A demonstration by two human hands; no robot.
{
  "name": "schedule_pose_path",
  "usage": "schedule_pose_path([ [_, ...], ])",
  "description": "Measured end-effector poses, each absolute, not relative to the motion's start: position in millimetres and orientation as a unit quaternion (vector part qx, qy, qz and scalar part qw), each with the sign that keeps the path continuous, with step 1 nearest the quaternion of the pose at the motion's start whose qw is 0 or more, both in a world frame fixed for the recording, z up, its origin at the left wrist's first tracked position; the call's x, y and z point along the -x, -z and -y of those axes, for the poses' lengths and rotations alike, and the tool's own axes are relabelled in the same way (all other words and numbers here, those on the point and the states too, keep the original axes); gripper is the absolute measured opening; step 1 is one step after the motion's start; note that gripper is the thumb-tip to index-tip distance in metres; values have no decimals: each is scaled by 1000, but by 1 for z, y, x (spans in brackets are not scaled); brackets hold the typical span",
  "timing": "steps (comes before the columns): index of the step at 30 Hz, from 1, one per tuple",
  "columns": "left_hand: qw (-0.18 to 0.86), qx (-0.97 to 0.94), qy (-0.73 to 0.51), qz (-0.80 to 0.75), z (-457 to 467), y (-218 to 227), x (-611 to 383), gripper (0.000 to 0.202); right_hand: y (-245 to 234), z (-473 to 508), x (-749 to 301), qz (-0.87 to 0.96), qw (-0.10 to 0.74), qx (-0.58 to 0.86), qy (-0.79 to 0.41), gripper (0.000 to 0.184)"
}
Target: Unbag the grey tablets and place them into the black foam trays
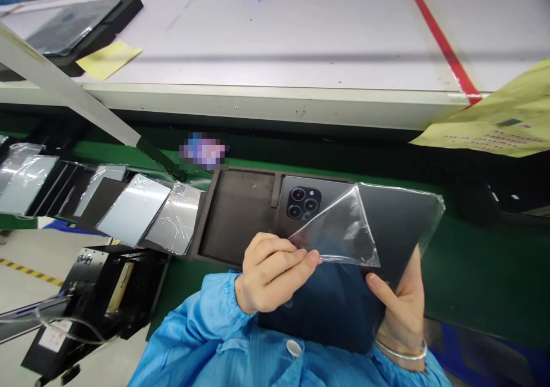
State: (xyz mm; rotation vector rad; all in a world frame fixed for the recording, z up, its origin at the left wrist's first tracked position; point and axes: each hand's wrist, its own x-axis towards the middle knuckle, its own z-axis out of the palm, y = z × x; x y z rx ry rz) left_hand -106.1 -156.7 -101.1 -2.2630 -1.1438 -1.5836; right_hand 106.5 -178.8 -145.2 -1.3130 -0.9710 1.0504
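Note:
A dark grey tablet (301,292) with a round-lensed camera block (303,202) at its upper left corner lies back-up before my chest. Clear plastic film (344,232) covers its right part, with a folded-over flap across the middle. My left hand (275,269) is closed, pinching the lower left end of that flap. Gripping the tablet's right edge, my right hand (399,301) has its thumb on the back and its other fingers mostly hidden underneath. Just left of the tablet is a dark, compartmented tray (240,215), partly covered by the tablet.
Several film-wrapped panels (133,209) lie along the green surface (464,284) at left. A raised white shelf (279,37) runs behind, with a yellow sheet (502,117) hanging at right. A slanting bar (86,103) crosses the left side; a black machine (94,295) stands below.

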Motion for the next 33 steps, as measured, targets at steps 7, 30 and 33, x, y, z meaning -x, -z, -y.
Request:
schedule_pose_path([
  [7, -200, 568, 641, 476, 152, 130, 109, 39, 185, 185, -134, 558, 591, 461, -358, 25],
  [30, -469, 525, 641, 306, 148, 161, 124, 19, 104, 153, -118, 669, 592, 178, -414, 66],
  [33, -470, 524, 641, 306, 148, 163, 125, 21, 104, 160, -115, 652, 594, 201, -426, 67],
])
